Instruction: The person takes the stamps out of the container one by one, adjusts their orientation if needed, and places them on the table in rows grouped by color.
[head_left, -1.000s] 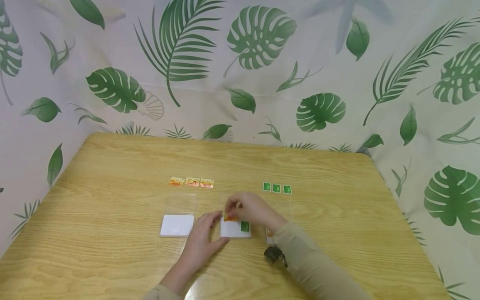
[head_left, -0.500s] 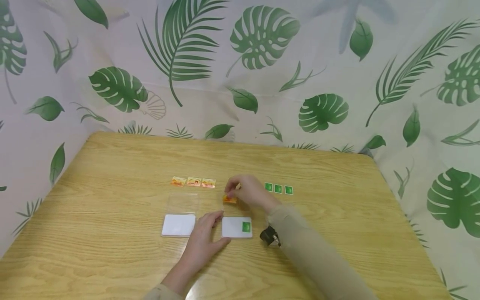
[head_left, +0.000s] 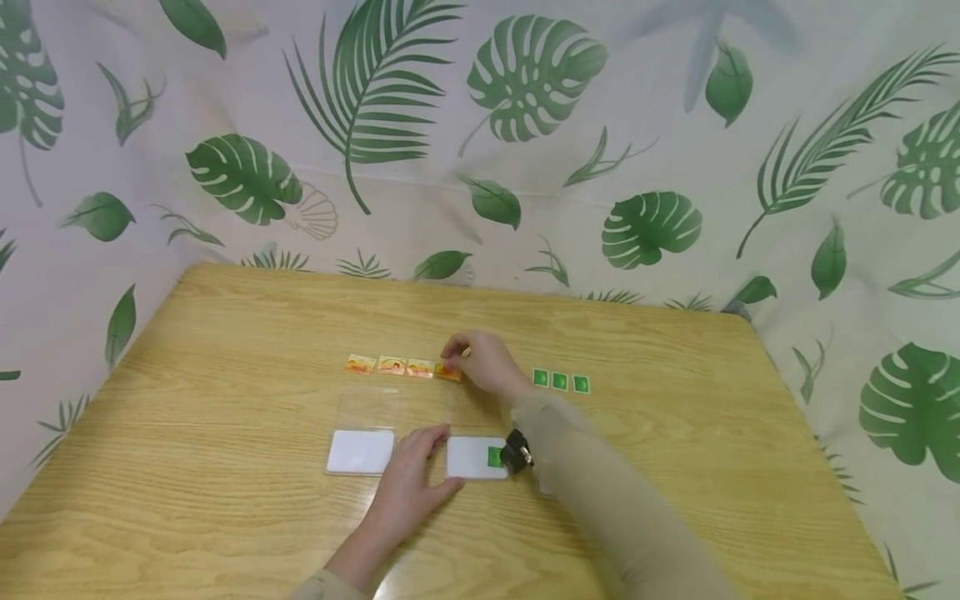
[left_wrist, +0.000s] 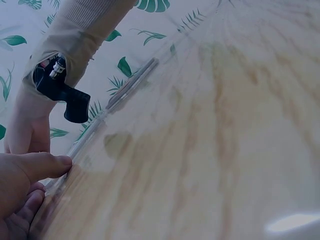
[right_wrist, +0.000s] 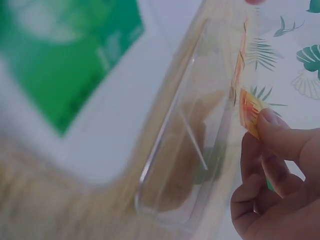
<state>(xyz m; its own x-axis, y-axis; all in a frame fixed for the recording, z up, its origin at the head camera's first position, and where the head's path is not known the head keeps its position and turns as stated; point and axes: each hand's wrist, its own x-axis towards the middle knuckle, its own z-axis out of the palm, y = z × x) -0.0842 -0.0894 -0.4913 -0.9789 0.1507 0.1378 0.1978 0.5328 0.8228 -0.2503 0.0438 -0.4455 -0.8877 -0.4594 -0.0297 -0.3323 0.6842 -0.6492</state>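
In the head view, my right hand (head_left: 487, 363) pinches a small orange-yellow stamp (head_left: 448, 373) at the right end of a row of similar stamps (head_left: 392, 365). The right wrist view shows this stamp (right_wrist: 250, 111) between thumb and fingertips. My left hand (head_left: 411, 475) holds a white flat case (head_left: 467, 457) at its left end, thumb by the near edge and fingertip by the far corner. The left wrist view has the thumb (left_wrist: 47, 165) at an edge. One green stamp (head_left: 496, 457) lies on the case's right side. A clear lid (right_wrist: 185, 140) lies folded open behind.
Another white case (head_left: 360, 452) with an open clear lid (head_left: 369, 408) stands to the left. Several green stamps (head_left: 560, 381) form a row at the right. A further case (head_left: 544, 487) is mostly hidden under the right sleeve. Leaf-patterned cloth (head_left: 420, 200) hangs behind the wooden table (head_left: 262, 333).
The right hand has carried the orange stamp away from the middle case, over its lid, to the right end of the orange row. My left hand has stayed by the case.
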